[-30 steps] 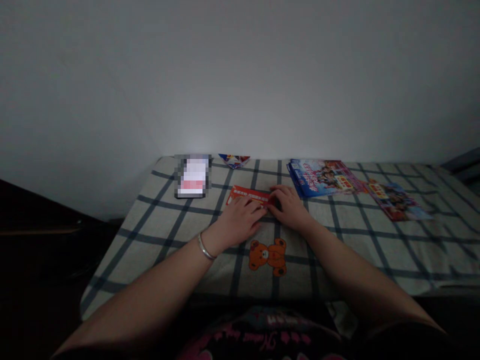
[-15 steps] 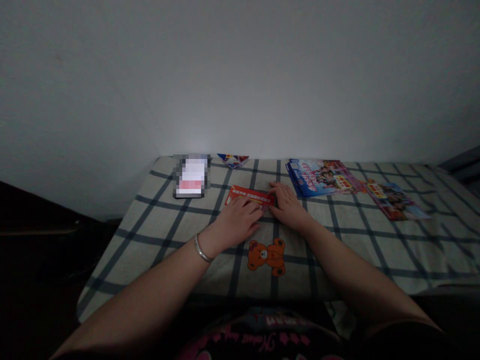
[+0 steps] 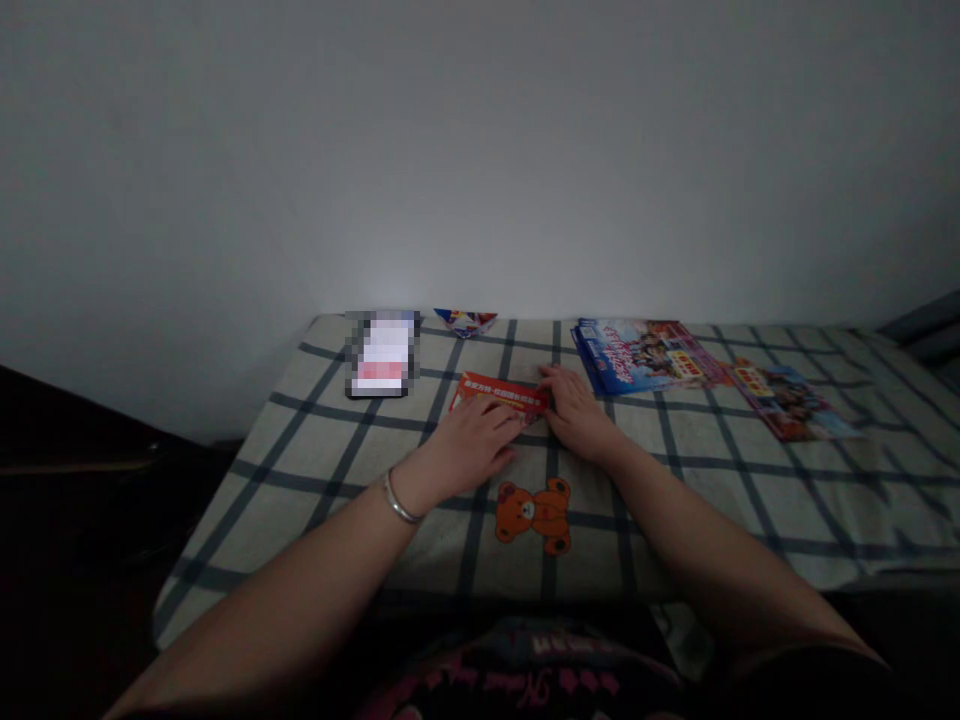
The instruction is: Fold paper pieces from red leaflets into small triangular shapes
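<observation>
A red printed leaflet [image 3: 495, 385] with white lettering lies on the checked tablecloth, its near part covered by my hands. My left hand [image 3: 480, 438], with a silver bangle at the wrist, rests over the leaflet's lower left part, fingers stretched flat across it. At the leaflet's right end is my right hand [image 3: 576, 412], fingers extended and thumb by the paper's edge. Neither hand is visibly wrapped around anything. Behind them, near the wall, sits a small folded paper triangle [image 3: 466, 322] in blue, white and red.
A phone [image 3: 382, 355] with a lit, blurred screen lies at the back left. A stack of blue and pink leaflets [image 3: 637, 355] is at the back right, with another leaflet [image 3: 791, 400] beside it. The tablecloth [image 3: 315, 440] bears an orange bear picture [image 3: 534, 515]. A wall rises behind.
My left hand has shifted slightly left and its fingers have drawn back a little over the leaflet. My right hand and the other papers look nearly the same.
</observation>
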Motion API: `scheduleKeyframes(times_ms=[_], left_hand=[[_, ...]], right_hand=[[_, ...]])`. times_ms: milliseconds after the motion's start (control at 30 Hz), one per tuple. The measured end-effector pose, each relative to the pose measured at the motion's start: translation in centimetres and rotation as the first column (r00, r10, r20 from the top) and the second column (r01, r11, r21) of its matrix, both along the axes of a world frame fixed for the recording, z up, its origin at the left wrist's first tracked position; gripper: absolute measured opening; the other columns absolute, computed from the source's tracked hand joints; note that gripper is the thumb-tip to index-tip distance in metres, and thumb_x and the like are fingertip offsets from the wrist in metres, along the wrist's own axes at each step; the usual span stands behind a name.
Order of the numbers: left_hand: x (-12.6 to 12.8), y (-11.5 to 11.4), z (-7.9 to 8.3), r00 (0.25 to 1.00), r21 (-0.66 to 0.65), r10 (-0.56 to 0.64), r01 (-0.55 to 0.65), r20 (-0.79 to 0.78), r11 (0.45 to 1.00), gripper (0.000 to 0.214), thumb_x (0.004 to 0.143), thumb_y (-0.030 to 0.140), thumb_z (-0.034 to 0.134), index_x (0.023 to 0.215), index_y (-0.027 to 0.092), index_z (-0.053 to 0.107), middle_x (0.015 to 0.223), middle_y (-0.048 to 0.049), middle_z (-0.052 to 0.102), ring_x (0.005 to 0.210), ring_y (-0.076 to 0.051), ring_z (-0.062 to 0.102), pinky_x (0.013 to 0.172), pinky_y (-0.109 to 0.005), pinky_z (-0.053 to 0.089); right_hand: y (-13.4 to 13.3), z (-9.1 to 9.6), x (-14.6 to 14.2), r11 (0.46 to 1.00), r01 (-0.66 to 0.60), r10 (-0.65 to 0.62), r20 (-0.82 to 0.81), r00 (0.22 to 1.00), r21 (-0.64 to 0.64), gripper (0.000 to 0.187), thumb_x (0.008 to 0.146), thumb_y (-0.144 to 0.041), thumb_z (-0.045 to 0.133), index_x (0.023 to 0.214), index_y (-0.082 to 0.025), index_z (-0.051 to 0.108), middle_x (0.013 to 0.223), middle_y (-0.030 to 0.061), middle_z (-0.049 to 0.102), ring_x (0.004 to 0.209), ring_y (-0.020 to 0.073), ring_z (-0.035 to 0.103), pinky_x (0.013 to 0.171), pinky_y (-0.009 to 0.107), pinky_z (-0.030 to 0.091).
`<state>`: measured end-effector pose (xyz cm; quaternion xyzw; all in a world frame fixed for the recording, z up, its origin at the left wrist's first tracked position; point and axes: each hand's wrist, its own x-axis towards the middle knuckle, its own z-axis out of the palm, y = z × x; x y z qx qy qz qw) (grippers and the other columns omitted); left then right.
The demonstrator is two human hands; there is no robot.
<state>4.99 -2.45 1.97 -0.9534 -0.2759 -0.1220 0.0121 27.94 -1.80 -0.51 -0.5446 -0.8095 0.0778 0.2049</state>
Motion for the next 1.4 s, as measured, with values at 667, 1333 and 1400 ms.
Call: scheduleKeyframes(times_ms=[667,1333,1400], left_hand=[[0.6,-0.4,0.3,0.999,0.015,0.033,-0.033,0.011,0.999,0.035,0.090,0.034,0.063,0.122,0.019,0.060,0.123,-0.0080,0.061,0.116,-0.029,0.050,0.099,-0.047,0.044],[-0.6,0.6,-0.1,0.998,0.022,-0.015,0.013,0.055,1.000,0.035,0.089,0.023,0.062,0.124,0.020,0.060,0.120,-0.0077,0.063,0.114,-0.025,0.054,0.099,-0.044,0.045],[-0.6,0.7,-0.3,0.998,0.026,-0.018,0.017,0.065,1.000,0.036,0.089,0.022,0.061,0.126,0.021,0.059,0.120,-0.0077,0.063,0.113,-0.025,0.054,0.099,-0.044,0.046]], right_hand=[[-0.3,0.2,-0.1,1.000,-0.011,0.012,-0.024,1.000,0.024,0.034,0.080,-0.009,0.043,0.112,-0.016,0.054,0.144,0.0161,0.049,0.142,0.0271,0.035,0.120,0.054,0.024],[-0.3,1.6,0.3,0.996,-0.057,0.063,-0.078,0.995,0.070,0.035,0.081,-0.008,0.047,0.112,-0.017,0.062,0.114,0.0110,0.068,0.115,0.0256,0.057,0.106,0.045,0.044],[-0.3,1.6,0.3,0.996,-0.063,0.068,-0.090,0.994,0.066,0.034,0.082,-0.008,0.047,0.111,-0.018,0.063,0.112,0.0109,0.068,0.113,0.0254,0.058,0.104,0.045,0.044]])
